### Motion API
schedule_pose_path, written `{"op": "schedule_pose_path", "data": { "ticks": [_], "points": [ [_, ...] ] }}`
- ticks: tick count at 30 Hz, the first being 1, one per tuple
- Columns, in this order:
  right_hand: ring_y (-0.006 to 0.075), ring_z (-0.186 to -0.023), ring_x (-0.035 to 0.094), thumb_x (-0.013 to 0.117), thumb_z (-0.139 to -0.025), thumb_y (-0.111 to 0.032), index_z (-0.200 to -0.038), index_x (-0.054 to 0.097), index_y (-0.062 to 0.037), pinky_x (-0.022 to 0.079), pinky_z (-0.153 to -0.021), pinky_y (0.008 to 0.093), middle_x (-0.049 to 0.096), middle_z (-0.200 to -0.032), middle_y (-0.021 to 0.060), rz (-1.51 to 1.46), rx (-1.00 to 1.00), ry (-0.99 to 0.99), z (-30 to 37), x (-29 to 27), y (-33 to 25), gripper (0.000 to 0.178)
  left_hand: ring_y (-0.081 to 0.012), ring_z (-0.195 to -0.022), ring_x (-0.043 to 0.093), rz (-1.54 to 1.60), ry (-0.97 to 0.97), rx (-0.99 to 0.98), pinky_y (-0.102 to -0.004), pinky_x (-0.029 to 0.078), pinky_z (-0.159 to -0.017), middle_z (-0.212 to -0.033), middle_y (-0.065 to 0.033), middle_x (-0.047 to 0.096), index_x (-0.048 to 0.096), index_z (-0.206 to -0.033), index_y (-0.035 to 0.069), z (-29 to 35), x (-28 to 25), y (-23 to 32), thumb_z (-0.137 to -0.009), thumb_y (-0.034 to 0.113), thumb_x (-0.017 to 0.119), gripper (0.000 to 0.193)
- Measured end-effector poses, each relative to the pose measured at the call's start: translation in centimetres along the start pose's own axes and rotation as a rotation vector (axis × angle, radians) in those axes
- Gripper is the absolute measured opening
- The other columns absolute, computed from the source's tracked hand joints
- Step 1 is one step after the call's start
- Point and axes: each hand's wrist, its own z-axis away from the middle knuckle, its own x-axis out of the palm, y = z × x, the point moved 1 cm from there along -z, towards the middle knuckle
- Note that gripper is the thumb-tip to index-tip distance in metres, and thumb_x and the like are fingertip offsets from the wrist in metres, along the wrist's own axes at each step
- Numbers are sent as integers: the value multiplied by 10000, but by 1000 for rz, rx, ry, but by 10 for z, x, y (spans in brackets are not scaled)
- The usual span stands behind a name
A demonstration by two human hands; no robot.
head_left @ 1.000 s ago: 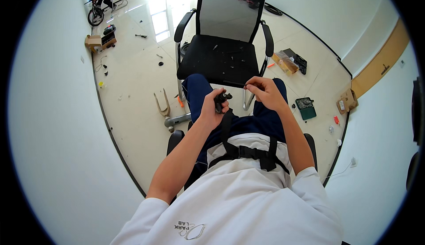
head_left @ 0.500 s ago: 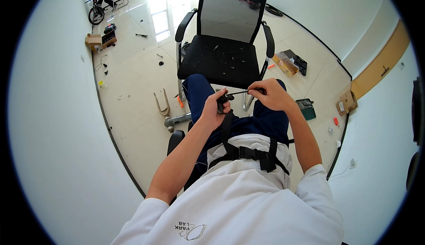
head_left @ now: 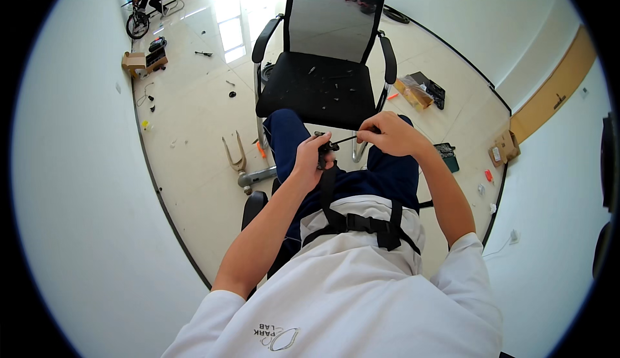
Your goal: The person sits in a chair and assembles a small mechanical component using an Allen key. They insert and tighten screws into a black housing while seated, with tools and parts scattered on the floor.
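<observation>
A glossy pale tiled floor (head_left: 194,119) fills the room, with bright window light reflected in patches at the far end. White walls (head_left: 71,183) close in on the left and right; the right one carries a tan band (head_left: 555,93). A black mesh-backed office chair (head_left: 320,80) with armrests stands in the middle distance. Cardboard boxes (head_left: 139,62) lie far left, an open box (head_left: 420,91) right of the chair, and a wooden piece (head_left: 234,154) on the floor to its left.
</observation>
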Motion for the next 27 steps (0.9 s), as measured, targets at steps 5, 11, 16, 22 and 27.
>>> {"op": "schedule_pose_path", "data": {
  "ticks": [5, 11, 16, 22, 27],
  "points": [
    [131, -503, 486, 552, -942, -181, -985, 660, 35, 409, -514, 308, 576, -643, 73, -219, 53, 143, 3, 13, -11, 245, -110, -578, 462, 133, -53, -74, -237, 335, -458, -766, -33, 445, 527, -959, 29, -2, -1, -2, -932, 211, 602, 198],
    [59, -506, 517, 522, -981, -167, -999, 633, 7, 403, -499, 220, 514, -596, -4, -541, -52, 132, -7, 27, -18, 207, -102, -578, 444, 283, -148, -180, -217, 329, -443, -768, -32, 455, 532, -966, 23, -4, -6, -4, -941, 212, 574, 195],
    [103, -684, 657, 603, -940, -95, -952, 655, 18, 519, -611, 231, 616, -691, 36, -549, -64, 108, -10, 31, -12, 125, -87, -582, 437, 330, -182, -210, -204, 338, -444, -764, -26, 463, 525, -935, 33, -6, -8, -5, -958, 210, 528, 178],
    [178, -848, 706, 624, -936, -104, -1001, 662, 35, 589, -770, 290, 671, -924, 125, -618, -166, 214, -11, 36, -9, 159, -102, -572, 431, 384, -169, -235, -217, 324, -441, -792, -43, 465, 473, -933, 72, -14, -15, -7, -915, 179, 587, 158],
    [185, -873, 709, 588, -968, -132, -1034, 658, 37, 589, -782, 294, 678, -964, 141, -735, -133, 190, -12, 39, 0, 195, -102, -568, 431, 373, -119, -203, -214, 327, -442, -793, -45, 463, 465, -915, 76, -11, -13, -5, -912, 174, 585, 155]
  ]
}}
